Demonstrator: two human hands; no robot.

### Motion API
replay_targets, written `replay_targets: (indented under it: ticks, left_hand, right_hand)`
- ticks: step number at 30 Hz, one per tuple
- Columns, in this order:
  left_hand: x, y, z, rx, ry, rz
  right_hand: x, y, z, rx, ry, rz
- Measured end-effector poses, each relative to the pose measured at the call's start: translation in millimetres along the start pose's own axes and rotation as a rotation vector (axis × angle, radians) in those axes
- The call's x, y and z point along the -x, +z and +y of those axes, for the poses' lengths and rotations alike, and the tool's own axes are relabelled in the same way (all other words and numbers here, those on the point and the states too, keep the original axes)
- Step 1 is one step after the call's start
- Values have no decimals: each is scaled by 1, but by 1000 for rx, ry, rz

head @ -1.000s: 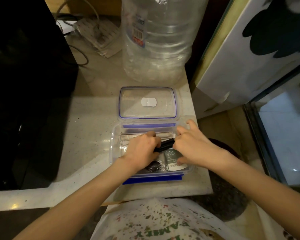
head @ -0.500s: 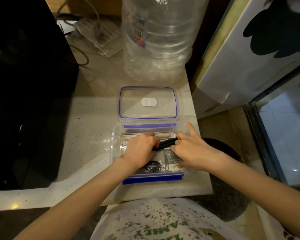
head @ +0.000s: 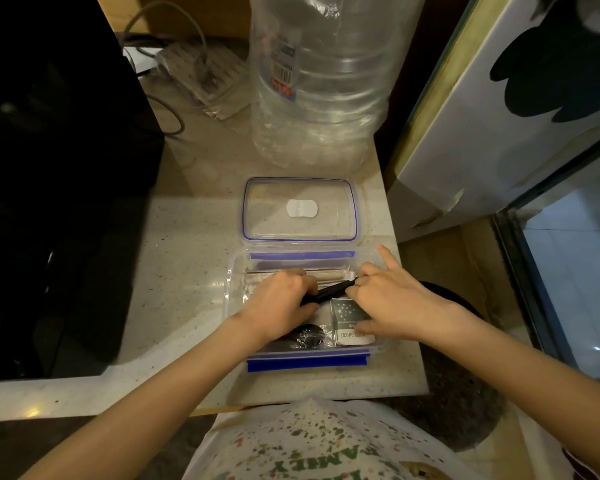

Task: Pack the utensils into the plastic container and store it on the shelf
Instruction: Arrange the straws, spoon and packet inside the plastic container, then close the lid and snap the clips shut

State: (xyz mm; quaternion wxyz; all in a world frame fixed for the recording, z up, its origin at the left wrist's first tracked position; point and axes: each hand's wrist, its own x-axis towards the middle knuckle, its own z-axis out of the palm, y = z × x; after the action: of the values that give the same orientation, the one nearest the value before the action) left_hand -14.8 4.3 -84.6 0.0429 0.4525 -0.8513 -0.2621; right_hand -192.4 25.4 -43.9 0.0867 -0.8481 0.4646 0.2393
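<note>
While both hands, left (head: 280, 304) and right (head: 392, 299), pinch a black utensil (head: 329, 293) inside the box (head: 238, 271), its lid (head: 300, 209) is off and shelving waits.

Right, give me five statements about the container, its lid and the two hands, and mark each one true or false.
1. The lid lies flat on the counter beyond the plastic container. True.
2. The lid is snapped onto the container. False: the container is open and both hands are inside it.
3. The left hand and the right hand both hold the black utensil. True.
4. The big clear water bottle lies on its side. False: it stands upright behind the lid.
5. A green and white packet lies in the container under the right hand. True.
</note>
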Motion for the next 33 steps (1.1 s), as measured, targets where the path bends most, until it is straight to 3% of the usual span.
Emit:
replay_targets:
  ticks: [4,7,11,14,18,24,33]
  left_hand:
    - [0,-26,-9,143,-5,96]
    - [-4,-57,-20,284,-74,189]
    - [-20,-78,-45,349,-343,405]
    - [-37,-69,-75,339,-562,440]
    - [-48,-52,-105,411,-743,365]
    - [-56,-47,-105,410,-724,385]
    - [-68,-53,-98,397,-772,436]
  right_hand:
    - [-4,-11,12,-115,-17,184]
    - [-10,-23,26,-348,-52,468]
    - [-30,-30,48,-749,186,648]
    - [-61,-19,71,-957,436,596]
    - [-83,-1,84,-1058,642,466]
    - [-98,4,85,-1041,781,425]
    - [-98,7,87,-1063,789,390]
